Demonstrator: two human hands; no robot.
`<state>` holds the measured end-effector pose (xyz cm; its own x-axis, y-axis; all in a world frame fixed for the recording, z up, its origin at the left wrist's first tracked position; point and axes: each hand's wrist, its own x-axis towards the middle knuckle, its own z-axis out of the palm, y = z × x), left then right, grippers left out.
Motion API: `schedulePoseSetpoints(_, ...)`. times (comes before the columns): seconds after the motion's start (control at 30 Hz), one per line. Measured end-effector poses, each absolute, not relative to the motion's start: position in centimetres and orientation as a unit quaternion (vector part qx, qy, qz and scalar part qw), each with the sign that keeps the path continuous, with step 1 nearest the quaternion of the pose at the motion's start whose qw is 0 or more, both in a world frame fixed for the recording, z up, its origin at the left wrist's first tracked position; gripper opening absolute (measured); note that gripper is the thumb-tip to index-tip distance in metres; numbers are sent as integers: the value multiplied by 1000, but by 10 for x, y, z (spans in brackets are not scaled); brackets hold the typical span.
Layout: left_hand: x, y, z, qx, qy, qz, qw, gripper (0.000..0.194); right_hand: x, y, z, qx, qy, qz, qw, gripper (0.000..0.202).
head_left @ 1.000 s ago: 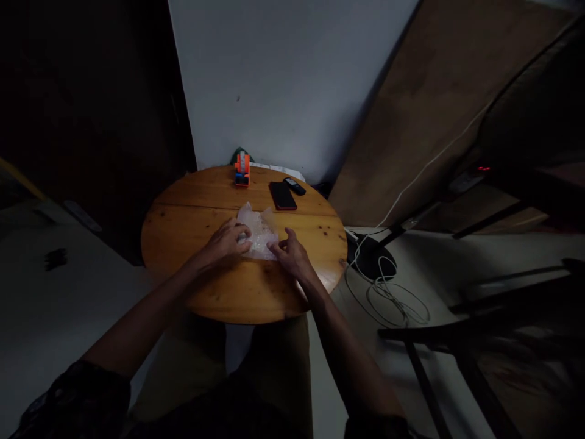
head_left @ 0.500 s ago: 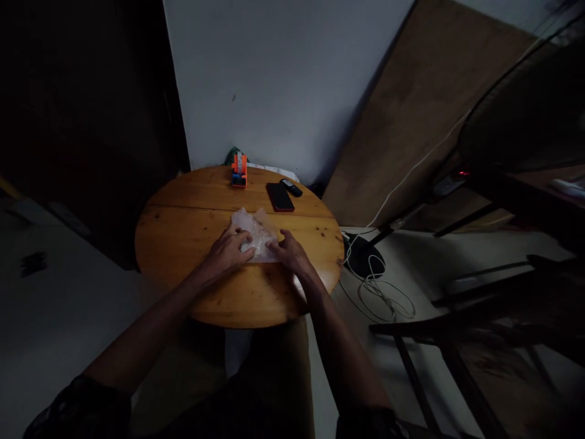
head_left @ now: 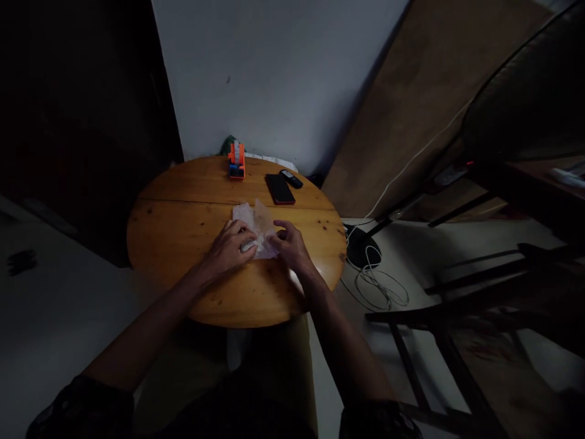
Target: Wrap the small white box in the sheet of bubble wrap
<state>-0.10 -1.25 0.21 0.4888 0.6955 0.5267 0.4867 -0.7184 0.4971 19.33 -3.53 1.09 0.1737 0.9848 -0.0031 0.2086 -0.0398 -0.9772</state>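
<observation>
A crumpled piece of clear bubble wrap point(head_left: 261, 222) lies on the round wooden table point(head_left: 173, 238) between my hands. My left hand point(head_left: 228, 249) has its fingers curled over the near left side of the wrap, around a small whitish bundle whose inside I cannot make out. On the opposite side, my right hand point(head_left: 292, 247) pinches the wrap's right edge between thumb and fingers. One flap of the sheet stands up a little beyond the hands.
An orange tape dispenser point(head_left: 236, 160) stands near the table's far edge. To its right lie a dark phone point(head_left: 280, 188) and a black handset point(head_left: 291, 178). White cable point(head_left: 379, 286) coils on the floor at right, near a dark wooden chair point(head_left: 411, 366).
The flap of bubble wrap has risen more upright. My right hand has closed more on the right edge, while my left hand stays on the bundle. The camera view has shifted slightly.
</observation>
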Motion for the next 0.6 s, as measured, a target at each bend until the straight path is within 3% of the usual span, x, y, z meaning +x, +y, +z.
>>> schedulePoseSetpoints(0.37, 0, -11, 4, 838, 386, 365, 124, 19, 167, -32, 19, -564, -508, 431, 488, 64)
schedulePoseSetpoints(0.6, 3, -14, 2, 823, 383, 376, 186, 17, 166, -31, 12, -555, -539, 409, 485, 61)
